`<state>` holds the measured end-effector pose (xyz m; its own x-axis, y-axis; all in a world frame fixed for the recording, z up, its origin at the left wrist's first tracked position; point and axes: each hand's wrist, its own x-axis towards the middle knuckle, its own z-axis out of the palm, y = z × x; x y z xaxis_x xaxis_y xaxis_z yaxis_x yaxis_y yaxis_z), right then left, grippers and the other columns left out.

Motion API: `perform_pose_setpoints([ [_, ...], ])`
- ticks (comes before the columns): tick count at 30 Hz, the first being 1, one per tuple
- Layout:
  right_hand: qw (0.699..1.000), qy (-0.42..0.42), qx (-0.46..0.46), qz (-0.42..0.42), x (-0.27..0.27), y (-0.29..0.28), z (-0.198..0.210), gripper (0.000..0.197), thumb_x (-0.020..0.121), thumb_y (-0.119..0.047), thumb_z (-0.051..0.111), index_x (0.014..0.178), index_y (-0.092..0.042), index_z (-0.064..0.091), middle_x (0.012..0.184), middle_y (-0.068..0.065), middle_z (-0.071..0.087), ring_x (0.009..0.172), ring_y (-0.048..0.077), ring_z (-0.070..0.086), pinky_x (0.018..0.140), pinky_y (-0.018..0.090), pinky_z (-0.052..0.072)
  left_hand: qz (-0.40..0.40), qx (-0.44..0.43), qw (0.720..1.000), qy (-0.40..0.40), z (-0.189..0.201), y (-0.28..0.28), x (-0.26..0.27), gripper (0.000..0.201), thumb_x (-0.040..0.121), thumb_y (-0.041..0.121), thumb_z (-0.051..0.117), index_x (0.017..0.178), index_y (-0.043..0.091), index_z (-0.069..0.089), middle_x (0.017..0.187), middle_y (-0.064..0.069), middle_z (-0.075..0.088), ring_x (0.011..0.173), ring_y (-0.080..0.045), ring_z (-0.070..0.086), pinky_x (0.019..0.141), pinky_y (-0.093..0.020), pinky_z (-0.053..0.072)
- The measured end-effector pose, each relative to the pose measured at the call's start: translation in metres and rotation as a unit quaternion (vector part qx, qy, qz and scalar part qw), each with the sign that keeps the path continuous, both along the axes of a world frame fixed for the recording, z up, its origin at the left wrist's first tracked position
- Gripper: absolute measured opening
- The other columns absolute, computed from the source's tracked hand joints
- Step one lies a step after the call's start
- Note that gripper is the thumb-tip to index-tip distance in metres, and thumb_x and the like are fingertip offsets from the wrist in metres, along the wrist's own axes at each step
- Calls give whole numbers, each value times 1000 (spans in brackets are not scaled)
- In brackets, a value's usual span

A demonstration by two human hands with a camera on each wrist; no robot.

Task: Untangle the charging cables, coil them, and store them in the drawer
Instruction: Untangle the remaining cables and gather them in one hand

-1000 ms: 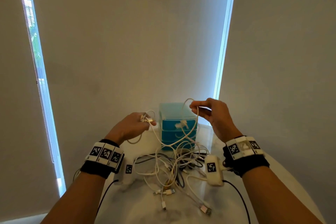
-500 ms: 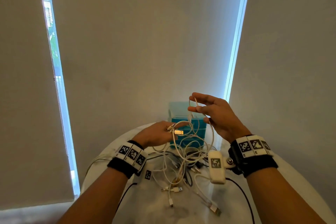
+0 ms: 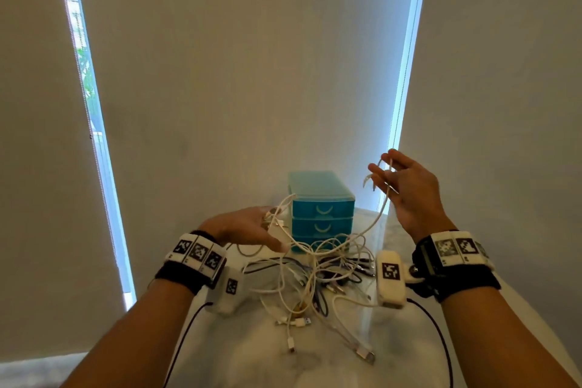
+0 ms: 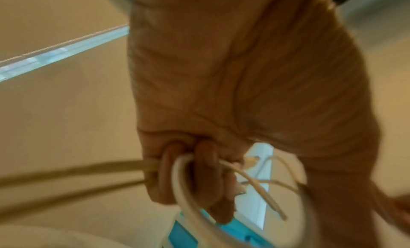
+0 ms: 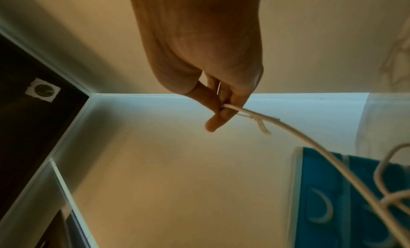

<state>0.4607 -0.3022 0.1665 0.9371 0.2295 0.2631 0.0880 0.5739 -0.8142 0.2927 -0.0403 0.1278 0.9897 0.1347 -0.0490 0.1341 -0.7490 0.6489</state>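
A tangle of white and dark charging cables (image 3: 315, 280) lies on the pale round table (image 3: 252, 356) in front of a small blue drawer unit (image 3: 321, 208) with its three drawers closed. My left hand (image 3: 252, 227) hovers low beside the unit, its fingers (image 4: 206, 178) curled round loops of white cable (image 4: 184, 185) with a plug at the thumb. My right hand (image 3: 406, 189) is raised to the right of the unit and pinches the end of a white cable (image 5: 288, 129) between thumb and fingers (image 5: 219, 115). That cable runs down into the tangle.
Grey roller blinds with bright window slits at left (image 3: 91, 123) and right (image 3: 403, 91) stand right behind the table. Loose plugs (image 3: 302, 321) lie near the table's front. Wrist cameras (image 3: 390, 280) hang under both wrists with black leads trailing back.
My right hand has lifted and swung out to the right, drawing its white cable away from the pile. The left hand has stayed low with its loops. The head view has shifted.
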Motion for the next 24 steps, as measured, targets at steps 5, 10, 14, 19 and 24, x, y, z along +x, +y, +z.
perform_pose_setpoints([
  [5,987,45,36,-151,25,-6,-20,43,98,13,60,131,-11,73,119,1,76,112,21,76,79,27,60,55,-246,961,-111,2,44,-28,89,71,66,89,145,38,47,99,9,60,73,-8,47,66,-28,36],
  [10,954,51,17,-294,36,8,-25,47,93,13,66,128,-18,72,121,-4,73,98,20,76,72,28,64,270,-388,823,-315,3,88,-36,28,102,47,60,113,21,61,64,11,39,47,-6,29,48,-25,24],
  [14,923,36,128,-360,34,45,-8,47,91,12,65,128,-16,61,118,-5,62,96,19,76,82,40,68,305,-370,746,-462,2,82,-42,7,104,22,54,110,20,58,69,11,44,51,-5,33,46,-19,29],
  [19,985,-170,-33,0,-28,161,24,49,96,7,70,138,-17,61,141,6,65,116,21,72,100,46,61,255,-327,734,-538,21,50,-37,15,108,16,52,116,25,60,84,9,56,70,-3,47,60,-15,40],
  [24,845,-371,-336,188,-62,193,9,32,102,-18,74,133,-25,75,143,-3,70,127,9,68,110,36,56,249,-288,748,-543,25,55,-54,16,107,27,51,120,28,60,98,5,59,91,-12,52,82,-27,44],
])
